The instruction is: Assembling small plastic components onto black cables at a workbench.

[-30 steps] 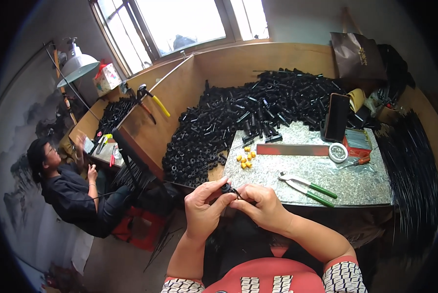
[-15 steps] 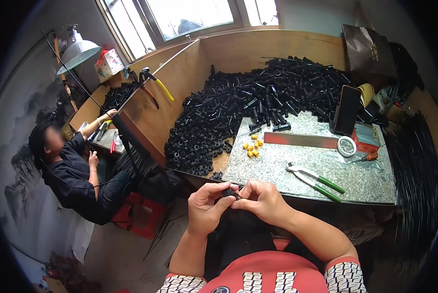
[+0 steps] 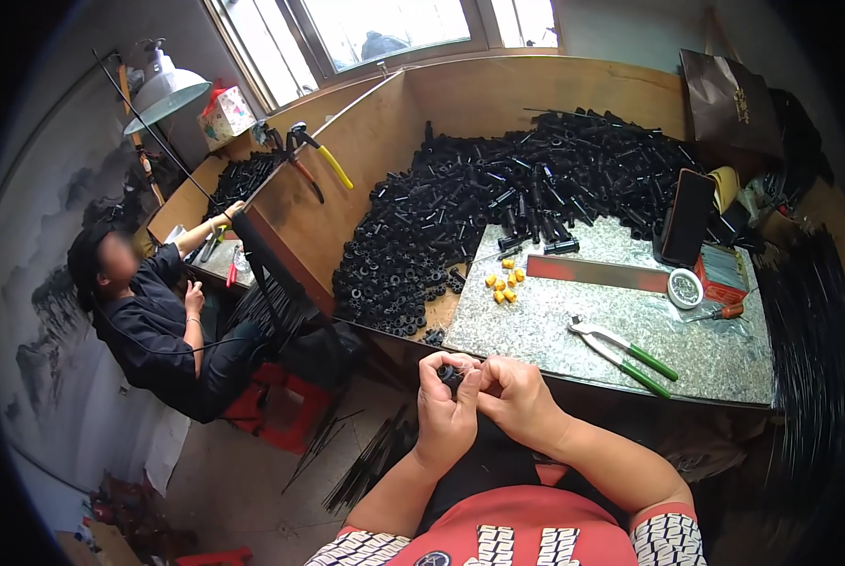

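A small black part [image 3: 451, 374], dark and mostly hidden, sits pinched between both hands just off the table's [image 3: 573, 325] near edge. The left hand [image 3: 444, 408] curls upright, its grip closed on the part. The right hand [image 3: 517, 398] leans in touching it, fingertips also closed on the part. Green-handled pliers [image 3: 622, 352] lie farther right.

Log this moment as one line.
left hand: pinches small black part | right hand: on same part | pliers: idle on stone slab
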A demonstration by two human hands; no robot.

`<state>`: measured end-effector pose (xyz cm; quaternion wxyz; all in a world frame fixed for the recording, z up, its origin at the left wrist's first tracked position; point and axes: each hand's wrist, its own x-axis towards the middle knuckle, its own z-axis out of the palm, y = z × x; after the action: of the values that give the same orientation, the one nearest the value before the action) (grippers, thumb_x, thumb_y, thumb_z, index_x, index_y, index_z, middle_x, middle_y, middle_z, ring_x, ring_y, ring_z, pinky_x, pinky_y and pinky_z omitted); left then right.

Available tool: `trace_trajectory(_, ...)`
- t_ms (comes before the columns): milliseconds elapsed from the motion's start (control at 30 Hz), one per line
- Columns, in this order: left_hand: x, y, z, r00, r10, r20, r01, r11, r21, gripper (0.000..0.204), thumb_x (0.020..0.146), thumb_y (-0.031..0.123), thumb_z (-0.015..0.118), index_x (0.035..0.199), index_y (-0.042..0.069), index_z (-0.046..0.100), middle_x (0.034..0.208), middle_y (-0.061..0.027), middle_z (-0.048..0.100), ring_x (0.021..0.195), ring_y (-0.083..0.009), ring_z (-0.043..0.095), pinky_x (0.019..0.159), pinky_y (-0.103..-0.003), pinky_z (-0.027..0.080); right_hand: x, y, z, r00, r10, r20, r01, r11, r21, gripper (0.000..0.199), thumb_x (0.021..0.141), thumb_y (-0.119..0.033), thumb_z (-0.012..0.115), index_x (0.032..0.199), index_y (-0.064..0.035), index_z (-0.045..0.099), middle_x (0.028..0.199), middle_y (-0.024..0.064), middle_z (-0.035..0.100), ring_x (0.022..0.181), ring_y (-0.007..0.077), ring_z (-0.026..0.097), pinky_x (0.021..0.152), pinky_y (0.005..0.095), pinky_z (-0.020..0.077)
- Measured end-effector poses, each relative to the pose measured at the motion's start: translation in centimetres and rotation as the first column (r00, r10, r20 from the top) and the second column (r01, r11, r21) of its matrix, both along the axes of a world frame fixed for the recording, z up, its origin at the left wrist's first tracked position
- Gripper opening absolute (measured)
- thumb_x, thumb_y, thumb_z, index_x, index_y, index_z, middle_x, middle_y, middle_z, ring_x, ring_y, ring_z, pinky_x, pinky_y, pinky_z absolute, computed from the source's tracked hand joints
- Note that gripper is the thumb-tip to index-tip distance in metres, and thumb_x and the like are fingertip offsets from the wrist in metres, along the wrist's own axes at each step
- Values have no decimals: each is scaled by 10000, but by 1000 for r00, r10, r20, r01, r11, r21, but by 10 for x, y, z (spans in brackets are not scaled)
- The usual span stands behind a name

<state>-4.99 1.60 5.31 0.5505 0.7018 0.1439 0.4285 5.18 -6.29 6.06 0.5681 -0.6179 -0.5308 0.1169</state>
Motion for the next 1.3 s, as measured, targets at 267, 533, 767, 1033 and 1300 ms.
trace_trajectory(267,1,5,-16,999,21,46,-23,999,44,131,957,53,490,1000,32,367,774,-60,557,772,-127,585,869,-384,506,2,-15,-8,995,99,-1,-99,995,-5,191,759,-58,721,843,3,560,811,125,601,744,244,626,673,325,507)
trace_trajectory(533,0,-3,-22,975,-93,201,119,985,-124,115,974,47,432,1012,70,325,710,-41,443,565,-104,458,601,-291,499,72,1,-32,922,-245,301,260,966,-11,104,804,-48,655,855,12,586,780,149,586,691,272,606,605,342,495)
trace_trajectory(767,-1,-9,-31,938,-260,227,326,885,-334,96,958,44,496,973,73,406,815,-43,491,689,-108,475,675,-270,444,110,47,-55,797,-335,503,422,904,-66,244,792,-108,662,991,-15,556,833,173,580,764,338,598,681,422,489)
trace_trajectory(1033,-2,-15,-38,955,-276,104,294,924,-245,122,961,113,519,933,68,409,883,-36,495,754,-76,441,696,-222,408,118,66,-62,782,-277,558,440,880,-180,186,801,-115,639,938,-6,574,912,210,606,793,385,602,706,457,487)
trace_trajectory(1300,0,-3,-42,988,-117,102,133,978,-159,134,972,153,507,953,48,426,992,-58,566,852,-104,494,823,-294,431,91,38,-3,922,-316,223,312,949,57,109,877,-36,594,958,35,608,757,89,628,618,143,562,593,284,465)
